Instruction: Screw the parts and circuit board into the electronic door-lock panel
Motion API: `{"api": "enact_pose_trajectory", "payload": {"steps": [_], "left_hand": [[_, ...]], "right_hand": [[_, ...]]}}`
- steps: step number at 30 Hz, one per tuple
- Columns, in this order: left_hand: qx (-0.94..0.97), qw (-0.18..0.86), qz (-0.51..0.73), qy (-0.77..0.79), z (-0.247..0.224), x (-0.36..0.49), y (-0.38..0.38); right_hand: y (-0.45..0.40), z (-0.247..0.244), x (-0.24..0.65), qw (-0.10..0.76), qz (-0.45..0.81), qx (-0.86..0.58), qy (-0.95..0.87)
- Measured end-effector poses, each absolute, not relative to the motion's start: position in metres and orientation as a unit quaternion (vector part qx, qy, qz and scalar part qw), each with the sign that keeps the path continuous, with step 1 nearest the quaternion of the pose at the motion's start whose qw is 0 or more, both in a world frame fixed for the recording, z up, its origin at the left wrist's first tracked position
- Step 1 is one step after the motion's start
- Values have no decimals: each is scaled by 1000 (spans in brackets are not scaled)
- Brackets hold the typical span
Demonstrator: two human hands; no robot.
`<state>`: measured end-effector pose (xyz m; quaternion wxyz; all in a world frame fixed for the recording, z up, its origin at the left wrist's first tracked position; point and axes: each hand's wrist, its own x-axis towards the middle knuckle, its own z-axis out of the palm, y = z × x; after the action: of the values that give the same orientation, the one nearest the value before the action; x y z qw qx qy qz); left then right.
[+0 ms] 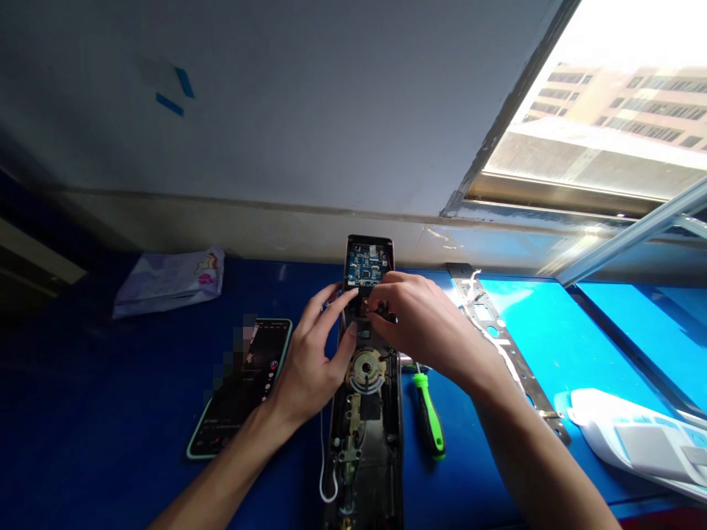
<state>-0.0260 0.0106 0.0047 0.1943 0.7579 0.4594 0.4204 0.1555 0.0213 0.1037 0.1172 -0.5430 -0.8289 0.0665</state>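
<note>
A long black electronic door lock [381,442] lies lengthwise before me with its inside showing. At its far end sits a blue circuit board [361,266]; nearer are a round metal disc [366,370] and metal lock parts. My left hand [317,357] grips the lock's left side, its index finger and thumb on the casing just below the board. My right hand [414,313] is closed in a pinch over the same spot, coming from the right. Something small and reddish shows by its fingertips, too covered to name. A white cable [325,486] loops along the lock's left edge.
A green-and-black screwdriver [429,418] lies right of the lock, a phone [248,383] with a lit screen left. Farther off are a purple-white packet [171,283], a perforated metal plate [497,346] with white cable and a white plastic piece [635,434]. The wall [276,110] bounds the blue table.
</note>
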Motion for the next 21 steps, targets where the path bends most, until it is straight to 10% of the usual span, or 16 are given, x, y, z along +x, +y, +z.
{"api": "enact_pose_trajectory", "payload": {"steps": [21], "left_hand": [[757,188,424,461,6,-26,10]], "right_hand": [[21,94,154,129,38,-548,-825]]}}
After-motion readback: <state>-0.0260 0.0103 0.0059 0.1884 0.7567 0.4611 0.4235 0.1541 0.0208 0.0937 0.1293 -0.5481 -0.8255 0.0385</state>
